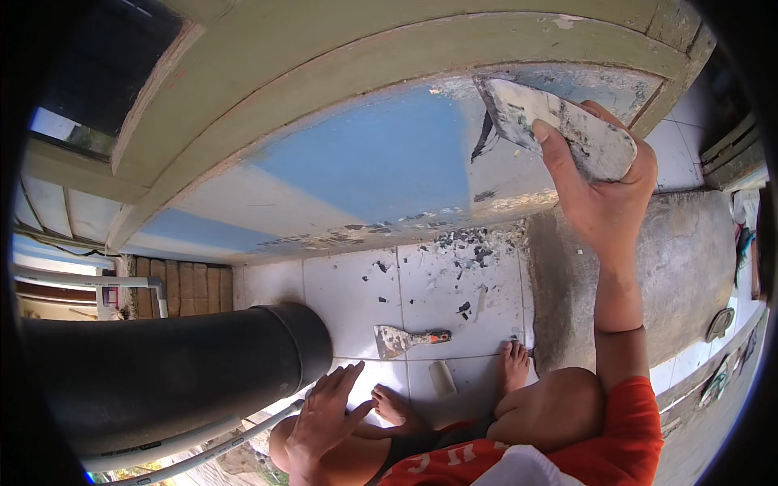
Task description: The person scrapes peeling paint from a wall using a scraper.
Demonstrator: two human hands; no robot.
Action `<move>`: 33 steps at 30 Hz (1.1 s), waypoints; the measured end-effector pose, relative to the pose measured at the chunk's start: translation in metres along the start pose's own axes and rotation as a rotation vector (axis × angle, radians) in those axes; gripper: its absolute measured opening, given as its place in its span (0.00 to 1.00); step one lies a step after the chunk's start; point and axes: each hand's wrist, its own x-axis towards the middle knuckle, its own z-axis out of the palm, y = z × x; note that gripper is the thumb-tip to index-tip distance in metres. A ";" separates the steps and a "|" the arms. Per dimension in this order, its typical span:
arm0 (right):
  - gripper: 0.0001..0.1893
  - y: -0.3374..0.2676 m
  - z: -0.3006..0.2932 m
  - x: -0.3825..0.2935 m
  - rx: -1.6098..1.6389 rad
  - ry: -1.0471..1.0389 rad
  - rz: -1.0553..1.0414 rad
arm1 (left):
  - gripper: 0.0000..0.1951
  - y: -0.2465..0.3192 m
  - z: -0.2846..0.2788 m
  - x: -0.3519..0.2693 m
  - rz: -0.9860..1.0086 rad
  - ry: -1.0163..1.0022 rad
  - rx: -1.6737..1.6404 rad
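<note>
My right hand (608, 164) grips a broad whitish scraper (556, 121), smeared with dark paint, its wide edge towards the upper right of a wall (377, 152) painted blue and off-white. I cannot tell whether the edge touches the wall. A dark strip of loose paint (482, 138) hangs just below that edge. My left hand (325, 413) is empty, fingers apart, over my left knee. On the tiled floor (346, 285) before me lies a putty knife (413, 339) with a paint-spattered blade. Dark and pale paint flakes (465, 252) are scattered at the wall's foot.
A large black pipe (182, 358) comes in from the left, with thin grey pipes (231, 446) below it. Off-white cylindrical piece (442, 378) lies between my feet. To the right is a raised concrete slab (681, 261). Green wooden framing (425, 42) runs above the painted wall.
</note>
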 end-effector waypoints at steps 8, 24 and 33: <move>0.10 -0.011 0.021 0.009 -0.071 -0.146 -0.178 | 0.31 0.001 -0.006 0.002 -0.035 -0.008 0.033; 0.11 -0.006 0.036 0.016 0.028 -0.086 -0.214 | 0.30 0.002 -0.006 0.004 -0.005 0.055 0.087; 0.10 -0.005 0.031 -0.003 0.143 -0.002 0.020 | 0.32 -0.001 -0.003 -0.014 -0.099 0.021 0.030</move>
